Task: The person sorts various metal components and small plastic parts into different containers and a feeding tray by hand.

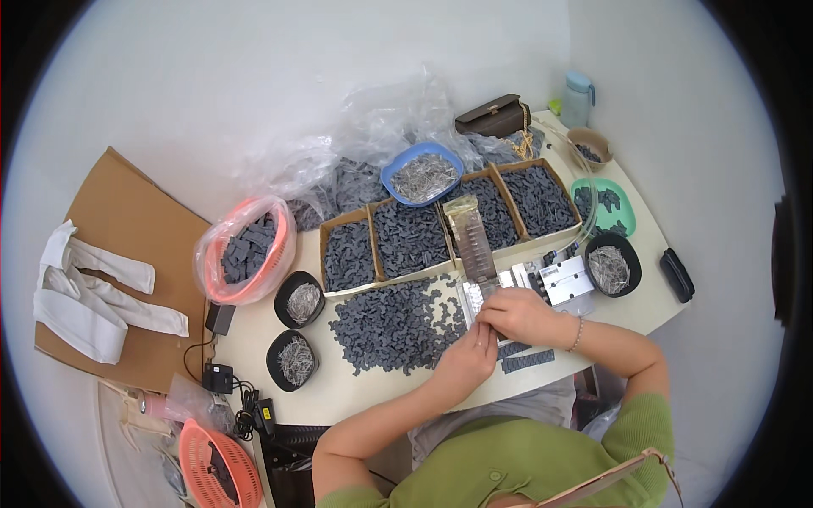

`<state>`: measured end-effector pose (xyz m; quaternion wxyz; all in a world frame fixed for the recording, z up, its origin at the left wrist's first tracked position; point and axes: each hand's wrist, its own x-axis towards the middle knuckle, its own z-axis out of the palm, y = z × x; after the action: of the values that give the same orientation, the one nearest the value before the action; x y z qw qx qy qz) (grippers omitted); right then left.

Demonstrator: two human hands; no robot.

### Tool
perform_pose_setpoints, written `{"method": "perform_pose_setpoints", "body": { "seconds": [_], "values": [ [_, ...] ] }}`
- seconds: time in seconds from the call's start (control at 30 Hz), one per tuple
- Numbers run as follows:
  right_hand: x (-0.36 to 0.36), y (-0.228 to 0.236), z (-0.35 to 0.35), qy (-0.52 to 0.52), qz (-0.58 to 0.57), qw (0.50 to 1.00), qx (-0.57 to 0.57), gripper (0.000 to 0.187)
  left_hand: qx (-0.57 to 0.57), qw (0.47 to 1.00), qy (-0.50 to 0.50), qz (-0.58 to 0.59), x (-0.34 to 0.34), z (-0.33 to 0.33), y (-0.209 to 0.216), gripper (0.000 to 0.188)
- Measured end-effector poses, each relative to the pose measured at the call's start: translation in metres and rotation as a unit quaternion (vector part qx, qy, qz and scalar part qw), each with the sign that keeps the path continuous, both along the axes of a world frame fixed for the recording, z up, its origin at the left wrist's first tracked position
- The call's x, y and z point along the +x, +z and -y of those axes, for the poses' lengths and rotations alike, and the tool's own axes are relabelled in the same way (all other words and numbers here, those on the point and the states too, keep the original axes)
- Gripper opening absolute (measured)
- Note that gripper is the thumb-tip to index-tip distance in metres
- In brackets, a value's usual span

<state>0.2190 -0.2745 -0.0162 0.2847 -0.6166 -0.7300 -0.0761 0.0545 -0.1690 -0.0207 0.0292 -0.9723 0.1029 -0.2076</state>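
Note:
My left hand [471, 362] and my right hand [523, 313] meet at the near end of a silver metal jig [471, 298]. The fingers of both are pinched together over it, and whatever they hold is too small or hidden to make out. A clear-lidded holder [471, 239] stands up tilted behind the jig. To the right of it sits a silver block [566, 280] with a tube fitting. Loose small dark grey plastic parts [385, 328] lie in a heap left of my hands. Linked dark grey strips [528, 361] rest by the table edge, below my right wrist.
A divided cardboard box [378, 243] of grey parts stands behind. A blue tray [423, 174] and black bowls [614, 264] hold metal pins. At the left is an orange basket [280, 254]; at the right, a green tray [627, 209] and a black case [677, 275].

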Motion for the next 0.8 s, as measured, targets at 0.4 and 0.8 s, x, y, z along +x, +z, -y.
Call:
{"method": "perform_pose_setpoints", "body": {
  "seconds": [0.4, 0.8],
  "values": [
    [-0.013, 0.014, 0.020, 0.031, 0.149, 0.988, -0.034, 0.032, -0.165, 0.978, 0.124, 0.008, 0.014, -0.101, 0.000, 0.019],
    [0.027, 0.033, -0.037, -0.049, -0.148, 0.987, -0.042, 0.014, -0.480, 0.876, 0.042, -0.018, 0.030, -0.033, 0.006, 0.009]
  ]
}}
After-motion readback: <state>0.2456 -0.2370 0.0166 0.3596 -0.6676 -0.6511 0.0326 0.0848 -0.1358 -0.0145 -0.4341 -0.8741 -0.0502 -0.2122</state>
